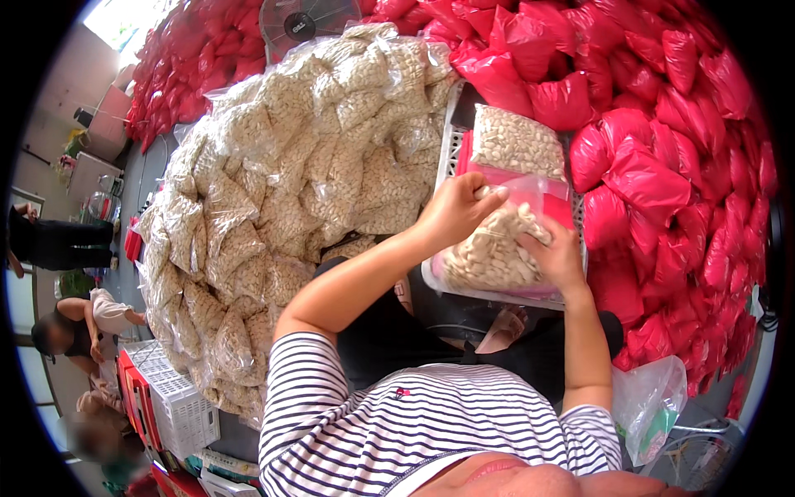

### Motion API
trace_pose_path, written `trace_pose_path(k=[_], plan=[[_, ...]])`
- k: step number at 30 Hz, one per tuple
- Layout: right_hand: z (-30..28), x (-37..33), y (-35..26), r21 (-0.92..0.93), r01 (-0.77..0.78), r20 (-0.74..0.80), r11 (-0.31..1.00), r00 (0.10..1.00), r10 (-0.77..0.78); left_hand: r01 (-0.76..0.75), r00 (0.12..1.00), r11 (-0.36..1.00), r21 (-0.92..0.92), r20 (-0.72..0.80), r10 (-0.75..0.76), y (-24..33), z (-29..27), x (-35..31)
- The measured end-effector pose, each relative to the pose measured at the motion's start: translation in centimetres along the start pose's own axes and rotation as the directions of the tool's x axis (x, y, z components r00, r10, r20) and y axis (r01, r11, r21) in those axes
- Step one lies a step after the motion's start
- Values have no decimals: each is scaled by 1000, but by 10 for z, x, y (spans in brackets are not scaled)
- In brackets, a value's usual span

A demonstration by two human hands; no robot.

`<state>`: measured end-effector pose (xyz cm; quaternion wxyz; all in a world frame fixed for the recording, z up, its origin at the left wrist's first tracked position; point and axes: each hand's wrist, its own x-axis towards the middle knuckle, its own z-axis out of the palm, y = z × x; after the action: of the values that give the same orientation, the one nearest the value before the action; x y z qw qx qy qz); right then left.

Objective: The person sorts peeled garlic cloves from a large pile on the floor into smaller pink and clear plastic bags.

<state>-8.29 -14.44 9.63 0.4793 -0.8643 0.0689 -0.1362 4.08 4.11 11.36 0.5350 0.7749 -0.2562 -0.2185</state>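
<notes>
A clear plastic bag [489,253] of pale, flat seeds like pumpkin seeds leans in front of me, its loose top edge raised. My left hand [455,214] is closed in a pinch at the bag's upper left edge. On the right side, my right hand [556,253] grips the bag, fingers curled over its edge. Under it is a white plastic crate [451,153] with red plastic bags [548,186] laid across it. A second clear bag of seeds [520,141] lies flat on the red bags, just beyond my hands.
Clear seed bags [306,157] form a big heap to my left. Filled red bags [654,182] are piled right and behind. A fan [300,26] stands at the back. White crates [174,389] and other people [74,331] are at far left; a clear plastic bag [650,406] hangs lower right.
</notes>
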Motion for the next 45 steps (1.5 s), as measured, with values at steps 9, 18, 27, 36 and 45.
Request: trace_pose_path(k=[9,18,27,36,45], plan=[[-33,-21,79,-582,-220,-71,783,973,221,-35,915,882,470,370,-161,-102,90,66],[-13,-58,112,-43,-97,-248,994,965,84,173,981,977,124,-112,-159,-34,92,52],[-49,-71,137,148,115,196,982,970,-143,-493,868,609,621,305,391,-118,137,18],[-21,-51,94,-448,178,150,876,981,-123,-295,955,929,224,35,295,-79,121,35],[8,-76,61,-671,146,-49,727,970,-239,-389,918,873,293,38,396,-73,109,39]])
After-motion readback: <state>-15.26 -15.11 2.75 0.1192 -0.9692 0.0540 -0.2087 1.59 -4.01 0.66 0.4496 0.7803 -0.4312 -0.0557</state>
